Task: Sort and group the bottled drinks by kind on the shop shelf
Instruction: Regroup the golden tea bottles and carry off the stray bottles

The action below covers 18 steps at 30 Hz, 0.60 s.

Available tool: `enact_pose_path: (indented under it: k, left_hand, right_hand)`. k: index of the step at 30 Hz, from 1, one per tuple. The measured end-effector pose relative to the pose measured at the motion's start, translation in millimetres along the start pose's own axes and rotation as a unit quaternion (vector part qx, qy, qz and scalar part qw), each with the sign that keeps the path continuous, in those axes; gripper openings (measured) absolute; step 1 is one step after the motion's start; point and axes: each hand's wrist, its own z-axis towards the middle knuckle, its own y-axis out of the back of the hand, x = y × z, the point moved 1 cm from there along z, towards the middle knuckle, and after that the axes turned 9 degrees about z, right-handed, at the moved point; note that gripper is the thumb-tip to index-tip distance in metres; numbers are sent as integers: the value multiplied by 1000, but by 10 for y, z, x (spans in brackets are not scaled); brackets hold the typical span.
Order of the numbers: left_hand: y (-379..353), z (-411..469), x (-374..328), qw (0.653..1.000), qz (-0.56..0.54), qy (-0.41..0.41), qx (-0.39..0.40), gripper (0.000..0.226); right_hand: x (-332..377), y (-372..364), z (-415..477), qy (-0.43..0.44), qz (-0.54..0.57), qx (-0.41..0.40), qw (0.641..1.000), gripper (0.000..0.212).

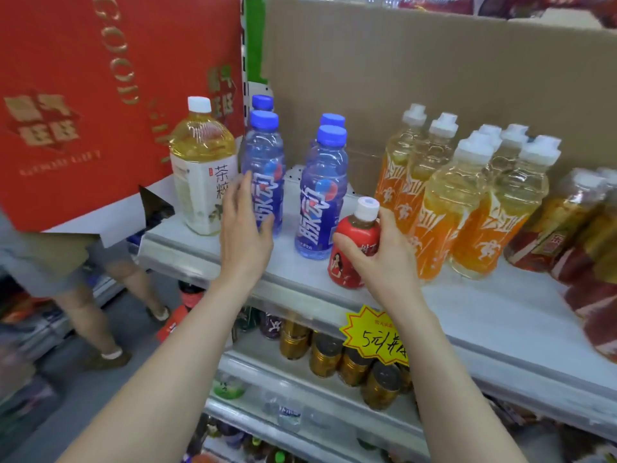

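Now the right hand (pixel 384 262) curls its fingers round the small red plastic bottle with a white cap (pixel 359 230) at the grey shelf (pixel 484 312) front. The left hand (pixel 245 228), fingers released, hovers by a tall blue-capped bottle (pixel 263 162) just beyond them, which a careless nudge could topple.

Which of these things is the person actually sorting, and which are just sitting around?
Part of the job: small red bottle, held by the right hand; blue bottles, by the open left hand; tea bottle; orange-labelled bottles; the shelf.
Just there: red gift box; cardboard sheet; yellow price tag; gold cans below.
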Motion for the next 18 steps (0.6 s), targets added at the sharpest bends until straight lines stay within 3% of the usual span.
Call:
enact_pose_path:
  k: [2,4,9,13,18]
  left_hand:
    - [111,52,135,997,23,-26,-65,61]
    - [218,145,312,993,31,6,-111,68]
    - [276,454,641,992,-49,114,2,106]
    - [322,662,789,986,-82,136,45,98]
    - [456,562,748,984,-140,104,39,83]
  right_hand:
    - [3,-47,-28,-10,-3,-21,1000,62]
    - [4,-99,-58,-24,-11,-34,999,70]
    - [36,-205,-93,-52,-44,-49,997,80]
    - [136,-226,-88,-71,-30,-64,995,75]
    - [381,-139,-112,-68,11,-143,987,73]
